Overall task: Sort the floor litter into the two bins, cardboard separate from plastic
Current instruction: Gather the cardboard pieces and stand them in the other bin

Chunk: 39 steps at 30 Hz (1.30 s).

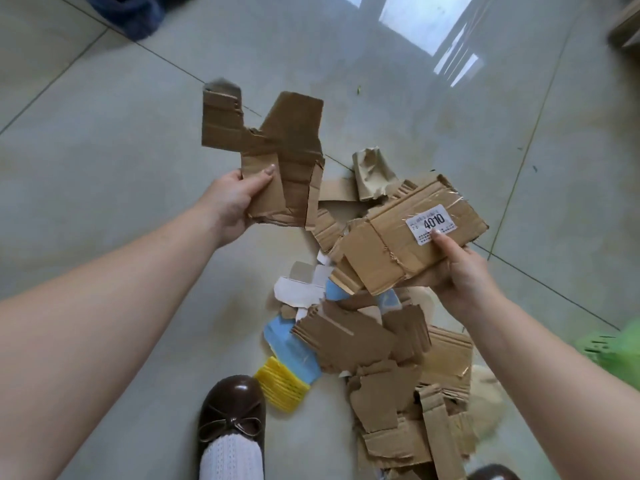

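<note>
My left hand (231,202) grips a torn brown cardboard piece (273,147) held up over the floor at centre left. My right hand (457,271) holds a flattened cardboard box piece (391,244) with a white label reading 4010, thumb on the label. Below both lies a heap of torn cardboard scraps (374,344) on the tiled floor. Mixed into the heap are a yellow ribbed plastic piece (282,384), blue-and-white pieces (291,348) and white card bits (298,289). No bin is clearly in view.
My brown shoe with a white sock (231,420) stands just left of the heap. A green thing (616,344) shows blurred at the right edge. Dark blue fabric (128,12) lies top left. Pale floor tiles (104,133) spread around.
</note>
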Available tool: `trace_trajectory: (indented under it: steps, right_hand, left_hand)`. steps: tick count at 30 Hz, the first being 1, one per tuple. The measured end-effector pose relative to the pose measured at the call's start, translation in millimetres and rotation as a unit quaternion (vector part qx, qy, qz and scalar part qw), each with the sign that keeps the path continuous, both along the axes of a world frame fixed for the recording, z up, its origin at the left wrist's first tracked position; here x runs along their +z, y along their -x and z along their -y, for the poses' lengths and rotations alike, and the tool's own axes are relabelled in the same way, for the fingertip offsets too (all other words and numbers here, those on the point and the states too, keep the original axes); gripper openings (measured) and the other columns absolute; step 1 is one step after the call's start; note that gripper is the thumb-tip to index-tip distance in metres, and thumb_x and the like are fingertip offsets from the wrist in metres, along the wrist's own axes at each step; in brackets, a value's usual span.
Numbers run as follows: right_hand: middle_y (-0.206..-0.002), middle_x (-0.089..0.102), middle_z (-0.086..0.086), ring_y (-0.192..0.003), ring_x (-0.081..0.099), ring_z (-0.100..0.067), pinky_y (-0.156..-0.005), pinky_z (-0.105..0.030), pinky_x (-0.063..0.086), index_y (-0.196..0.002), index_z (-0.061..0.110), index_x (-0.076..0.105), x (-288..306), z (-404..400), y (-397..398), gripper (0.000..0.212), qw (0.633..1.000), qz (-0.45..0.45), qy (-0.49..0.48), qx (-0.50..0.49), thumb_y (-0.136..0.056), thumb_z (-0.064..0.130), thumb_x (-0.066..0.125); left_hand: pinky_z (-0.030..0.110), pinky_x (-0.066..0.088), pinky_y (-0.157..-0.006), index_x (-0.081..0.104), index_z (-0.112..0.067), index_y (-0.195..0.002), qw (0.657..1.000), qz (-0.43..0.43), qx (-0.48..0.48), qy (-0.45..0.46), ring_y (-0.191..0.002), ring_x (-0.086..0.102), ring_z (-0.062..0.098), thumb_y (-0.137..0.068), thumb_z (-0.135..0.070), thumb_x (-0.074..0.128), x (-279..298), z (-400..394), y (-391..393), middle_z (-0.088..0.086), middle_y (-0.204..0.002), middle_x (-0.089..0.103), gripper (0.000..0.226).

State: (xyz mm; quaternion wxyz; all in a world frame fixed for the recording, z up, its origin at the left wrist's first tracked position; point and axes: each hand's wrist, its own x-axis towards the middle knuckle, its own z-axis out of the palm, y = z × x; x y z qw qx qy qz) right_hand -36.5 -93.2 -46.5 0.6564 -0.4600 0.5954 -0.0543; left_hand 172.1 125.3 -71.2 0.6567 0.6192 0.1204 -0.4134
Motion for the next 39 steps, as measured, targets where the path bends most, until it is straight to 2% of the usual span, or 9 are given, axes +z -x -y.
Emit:
trace_trajectory:
  steps: [4,12,15,17,22,26,29,35,39]
  right_hand:
    - [-0.111,0.069,-0.009,-0.100,0.066,-0.027,-0.089,-0.047,0.053,-0.110,0.014,0.061,-11.2,16.0,-8.6,0.026,1.000,-0.007,0.015,0.014,-0.086,0.021,0.065]
    - [-0.099,0.069,-0.001,-0.085,0.067,-0.020,-0.064,-0.035,0.054,-0.104,0.021,0.057,-46.5,18.1,-24.6,0.024,0.999,-0.039,0.013,0.035,-0.084,0.027,0.067]
    - [-0.107,0.070,-0.005,-0.094,0.067,-0.025,-0.084,-0.043,0.056,-0.096,0.022,0.058,-53.5,19.4,-26.1,0.020,0.998,-0.045,0.010,0.033,-0.081,0.027,0.070]
    - [-0.106,0.070,-0.007,-0.090,0.068,-0.026,-0.078,-0.042,0.057,-0.100,0.020,0.057,-54.9,18.5,-26.6,0.022,0.999,-0.038,-0.004,0.030,-0.082,0.025,0.069]
    - [-0.104,0.068,-0.007,-0.079,0.069,-0.023,-0.048,-0.032,0.055,-0.115,0.014,0.053,-51.7,15.1,-22.1,0.032,0.999,-0.011,-0.030,0.003,-0.086,0.020,0.066]
    - [-0.096,0.066,-0.006,-0.073,0.066,-0.020,-0.039,-0.030,0.051,-0.116,0.011,0.050,-43.0,11.6,-9.4,0.031,0.999,0.009,-0.044,-0.020,-0.088,0.014,0.063]
    - [-0.100,0.066,-0.006,-0.080,0.066,-0.020,-0.041,-0.030,0.052,-0.115,0.012,0.050,-30.2,7.5,5.3,0.030,0.999,0.016,-0.034,-0.026,-0.088,0.015,0.063]
    - [-0.110,0.068,-0.008,-0.088,0.067,-0.021,-0.064,-0.040,0.058,-0.107,0.016,0.057,19.8,-1.8,42.5,0.023,0.996,0.056,-0.006,-0.069,-0.086,0.014,0.065]
    - [-0.104,0.070,-0.010,-0.092,0.068,-0.027,-0.059,-0.049,0.058,-0.099,0.015,0.060,72.9,-5.5,72.9,0.014,0.985,0.126,0.002,-0.119,-0.086,0.010,0.064]
  left_hand:
    - [0.044,0.055,-0.089,0.063,-0.010,-0.102,0.977,0.108,-0.156,-0.102,-0.095,0.068,0.030,-0.084,-0.024,0.069,-10.3,40.1,-4.5,0.015,-0.107,0.069,0.024]
    - [0.039,0.049,-0.094,0.056,-0.010,-0.121,0.863,0.282,-0.298,-0.296,-0.110,0.059,0.030,-0.084,-0.041,0.064,-34.1,63.7,-16.3,0.012,-0.119,0.063,0.048]
    - [0.037,0.049,-0.094,0.059,-0.012,-0.118,0.854,0.286,-0.307,-0.310,-0.109,0.060,0.029,-0.084,-0.043,0.064,-38.2,64.0,-15.8,0.010,-0.118,0.064,0.047]
    - [0.038,0.049,-0.095,0.058,-0.012,-0.120,0.851,0.285,-0.312,-0.312,-0.110,0.059,0.029,-0.083,-0.044,0.064,-39.8,63.3,-15.3,0.010,-0.119,0.064,0.049]
    - [0.040,0.050,-0.096,0.053,-0.008,-0.125,0.886,0.249,-0.275,-0.278,-0.109,0.059,0.027,-0.083,-0.039,0.067,-37.1,61.6,-13.0,0.009,-0.119,0.062,0.055]
    - [0.035,0.053,-0.083,0.056,-0.011,-0.113,0.921,0.217,-0.212,-0.245,-0.098,0.061,0.025,-0.085,-0.032,0.067,-30.3,43.8,-6.1,0.009,-0.108,0.063,0.037]
    - [0.037,0.055,-0.077,0.055,-0.016,-0.108,0.942,0.191,-0.166,-0.219,-0.096,0.062,0.027,-0.086,-0.029,0.065,-21.5,22.5,3.1,0.009,-0.107,0.063,0.027]
    - [0.044,0.056,-0.077,0.056,-0.016,-0.105,0.965,0.171,-0.094,-0.176,-0.100,0.063,0.033,-0.087,-0.027,0.064,25.6,5.8,29.5,0.013,-0.110,0.064,0.022]
    - [0.043,0.056,-0.079,0.053,-0.016,-0.105,0.970,0.184,-0.092,-0.130,-0.098,0.063,0.032,-0.090,-0.027,0.060,85.9,25.6,57.1,0.012,-0.109,0.061,0.021]
